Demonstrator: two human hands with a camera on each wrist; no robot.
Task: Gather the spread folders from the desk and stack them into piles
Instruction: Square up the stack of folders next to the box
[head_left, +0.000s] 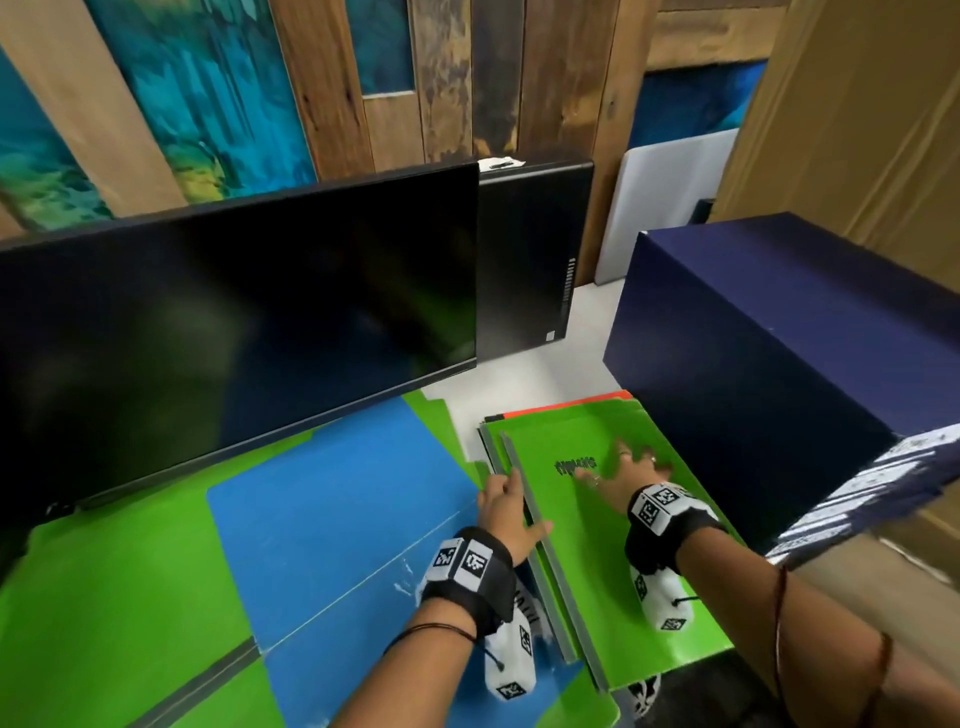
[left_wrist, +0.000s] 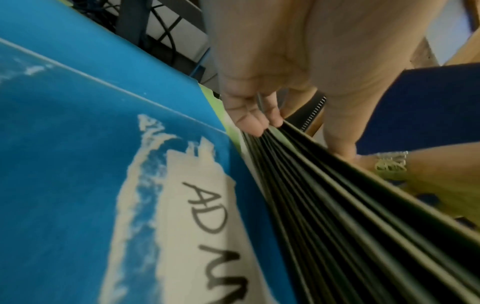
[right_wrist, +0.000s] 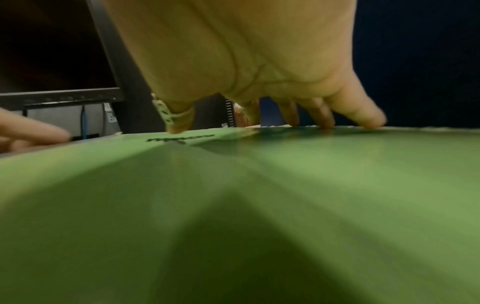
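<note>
A pile of green folders (head_left: 597, 561) lies at the desk's right, with an orange folder (head_left: 566, 409) showing at its far edge. My right hand (head_left: 621, 470) rests flat on the top green folder (right_wrist: 259, 205), fingers (right_wrist: 363, 117) spread near its black lettering. My left hand (head_left: 506, 504) sits at the pile's left edge; its fingertips (left_wrist: 255, 123) touch the fanned folder edges (left_wrist: 337, 205) and the thumb lies over the top. A blue folder (head_left: 337, 519) with a torn white label (left_wrist: 197, 205) lies spread to the left over green folders (head_left: 104, 597).
A black monitor (head_left: 234, 338) stands over the left folders at the back. A dark blue box (head_left: 779, 364) flanks the pile on the right. A black computer case (head_left: 530, 260) stands behind. White desk (head_left: 519, 384) shows between them.
</note>
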